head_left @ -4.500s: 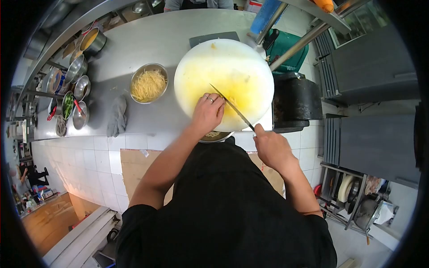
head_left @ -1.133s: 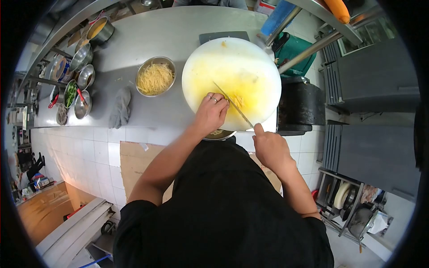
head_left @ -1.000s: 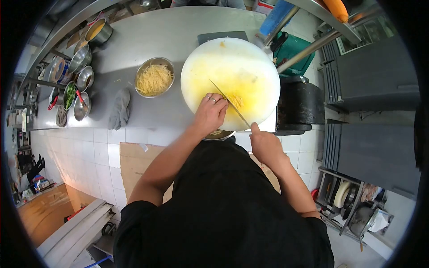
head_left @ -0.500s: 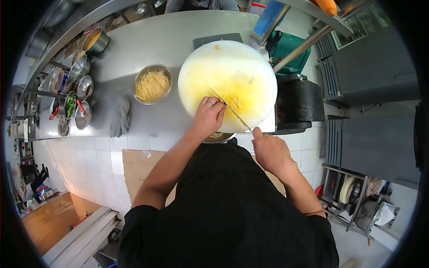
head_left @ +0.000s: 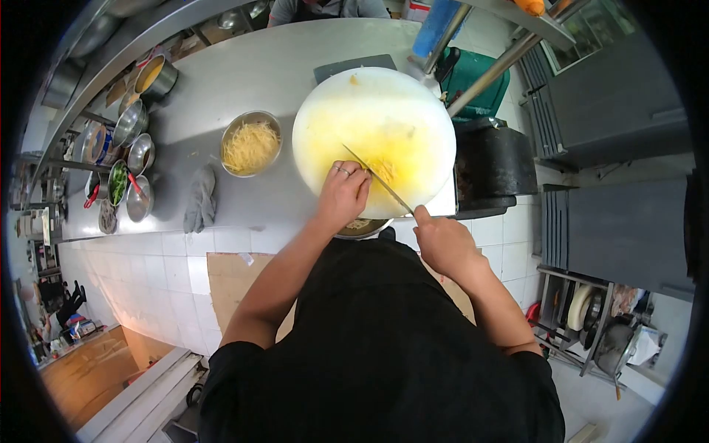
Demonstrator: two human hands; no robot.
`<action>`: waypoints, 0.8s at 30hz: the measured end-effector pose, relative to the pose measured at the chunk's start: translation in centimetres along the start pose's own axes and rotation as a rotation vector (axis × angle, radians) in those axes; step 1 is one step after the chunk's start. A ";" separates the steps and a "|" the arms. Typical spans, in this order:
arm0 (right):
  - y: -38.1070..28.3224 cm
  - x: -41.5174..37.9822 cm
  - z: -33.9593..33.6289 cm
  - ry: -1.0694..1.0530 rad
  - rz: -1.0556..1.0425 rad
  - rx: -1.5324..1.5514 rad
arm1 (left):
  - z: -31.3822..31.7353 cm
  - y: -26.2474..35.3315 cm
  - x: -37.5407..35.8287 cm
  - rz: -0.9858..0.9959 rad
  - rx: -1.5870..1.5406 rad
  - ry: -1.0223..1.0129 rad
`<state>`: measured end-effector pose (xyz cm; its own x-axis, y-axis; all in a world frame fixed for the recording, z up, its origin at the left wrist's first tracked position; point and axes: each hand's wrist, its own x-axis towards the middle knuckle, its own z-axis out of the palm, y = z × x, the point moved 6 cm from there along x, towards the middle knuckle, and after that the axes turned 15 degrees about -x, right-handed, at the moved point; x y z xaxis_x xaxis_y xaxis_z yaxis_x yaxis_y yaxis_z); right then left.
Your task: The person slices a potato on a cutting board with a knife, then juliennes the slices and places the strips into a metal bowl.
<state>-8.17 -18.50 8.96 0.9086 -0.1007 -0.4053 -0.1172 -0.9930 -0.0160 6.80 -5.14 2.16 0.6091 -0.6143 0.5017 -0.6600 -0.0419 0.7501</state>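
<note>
On the round white cutting board (head_left: 354,103), stained yellow in the middle, lies a small heap of yellow shreds (head_left: 382,170). My right hand (head_left: 444,242) is closed around the handle of a kitchen knife (head_left: 390,190), whose blade slants up and left across the board beside the shreds. With curled fingers, my left hand (head_left: 344,190), a ring on one finger, presses on the board against the blade's left side; what lies under its fingertips is hidden. Left of the board stands a metal bowl (head_left: 252,174) filled with pale yellow shreds (head_left: 251,148).
A grey cloth (head_left: 199,199) lies near the counter's (head_left: 258,59) front edge. Several metal bowls and a pot (head_left: 157,79) stand at the far left. Another bowl (head_left: 362,227) shows partly below the board. A person (head_left: 329,9) is across the counter; a black bin-like container (head_left: 493,166) stands right.
The view has shifted slightly. Both hands and the knife stay in nearly the same place on the board.
</note>
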 end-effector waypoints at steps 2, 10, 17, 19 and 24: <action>-0.5 -1.2 -2.1 -0.073 0.015 -0.015 | 0.0 0.2 0.2 0.015 0.004 0.014; -0.7 -0.9 -1.5 -0.027 -0.007 0.010 | -0.1 0.3 0.2 0.017 0.015 0.008; 0.1 1.2 1.6 0.046 0.012 0.104 | -0.2 -0.2 0.0 -0.010 0.003 -0.007; -0.2 1.2 2.3 0.056 0.008 0.093 | -0.3 -0.3 -0.1 -0.017 -0.016 -0.041; -0.6 0.6 1.1 0.049 0.001 0.009 | -0.4 -0.1 -0.1 -0.005 -0.032 -0.041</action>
<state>-8.05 -17.89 7.70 0.9268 -0.1052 -0.3605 -0.1220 -0.9922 -0.0242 6.93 -4.76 2.20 0.5934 -0.6462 0.4798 -0.6420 -0.0206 0.7664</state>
